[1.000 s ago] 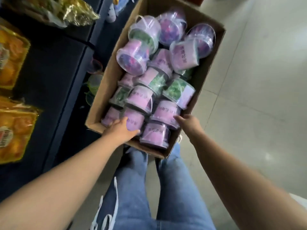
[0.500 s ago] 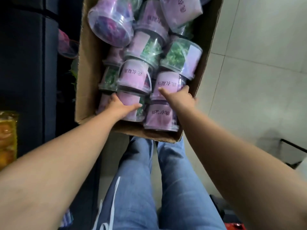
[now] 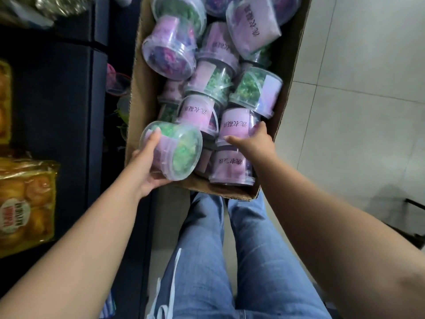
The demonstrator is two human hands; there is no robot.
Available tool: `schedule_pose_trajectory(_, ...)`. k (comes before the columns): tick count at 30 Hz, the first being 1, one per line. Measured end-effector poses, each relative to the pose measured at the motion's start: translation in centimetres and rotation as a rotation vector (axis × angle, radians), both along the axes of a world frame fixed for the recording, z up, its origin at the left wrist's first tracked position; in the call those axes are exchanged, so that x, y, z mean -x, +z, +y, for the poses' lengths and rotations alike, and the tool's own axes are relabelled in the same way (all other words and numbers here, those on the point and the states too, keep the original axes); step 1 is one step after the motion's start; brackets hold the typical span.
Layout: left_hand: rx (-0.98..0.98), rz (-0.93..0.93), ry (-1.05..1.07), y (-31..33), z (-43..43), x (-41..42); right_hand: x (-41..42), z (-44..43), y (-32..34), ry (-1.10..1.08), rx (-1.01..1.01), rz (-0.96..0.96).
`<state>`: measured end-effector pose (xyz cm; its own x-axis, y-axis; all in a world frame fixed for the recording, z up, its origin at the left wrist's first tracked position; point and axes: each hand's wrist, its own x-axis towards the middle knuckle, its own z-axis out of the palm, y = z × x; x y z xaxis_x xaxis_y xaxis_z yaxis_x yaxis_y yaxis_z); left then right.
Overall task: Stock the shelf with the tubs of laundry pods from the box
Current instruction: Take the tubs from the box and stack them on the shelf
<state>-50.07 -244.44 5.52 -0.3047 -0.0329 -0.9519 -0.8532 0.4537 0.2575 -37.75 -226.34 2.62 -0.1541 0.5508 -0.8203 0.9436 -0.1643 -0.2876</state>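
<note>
A dark shelf (image 3: pixel 57 107) runs down the left. Crinkly yellow packets (image 3: pixel 25 203) lie on it, cut off by the edge, and their contents are hard to make out. Next to it a brown cardboard box (image 3: pixel 138 111), its far end out of view, holds round clear plastic tubs (image 3: pixel 170 54) jumbled every way. The left hand (image 3: pixel 143 166) grips a tub of green pods (image 3: pixel 181 153), tilted over the box's near left corner. The right hand (image 3: pixel 255 143) curls round a pink-labelled tub (image 3: pixel 236 126) lying in the box. Blue jeans (image 3: pixel 202 261) show below, and pale glossy floor tiles (image 3: pixel 356 111) on the right.
</note>
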Motion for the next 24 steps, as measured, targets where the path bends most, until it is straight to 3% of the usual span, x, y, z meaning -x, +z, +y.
schedule_pose_trajectory(5,-0.081,0.138,0.204,1.6,2.1,-0.1,-1.1,0.7,0.6,-0.066,-0.025,0.079)
schedule_pose_trajectory(11,-0.115,0.017,0.404,1.6,4.3,0.6,-2.4,1.6,0.8,0.216,-0.043,0.114)
schedule_pose_trajectory(15,0.033,-0.044,0.229,1.0,4.2,0.5,-3.5,1.6,1.1,0.432,-0.232,0.172)
schedule_pose_trajectory(18,0.029,-0.038,0.163,1.1,4.0,0.3,-3.2,3.0,1.7,0.577,-0.242,0.223)
schedule_pose_trajectory(24,0.023,0.119,0.034,1.1,5.0,1.6,-0.9,6.0,2.7,0.490,-0.245,0.369)
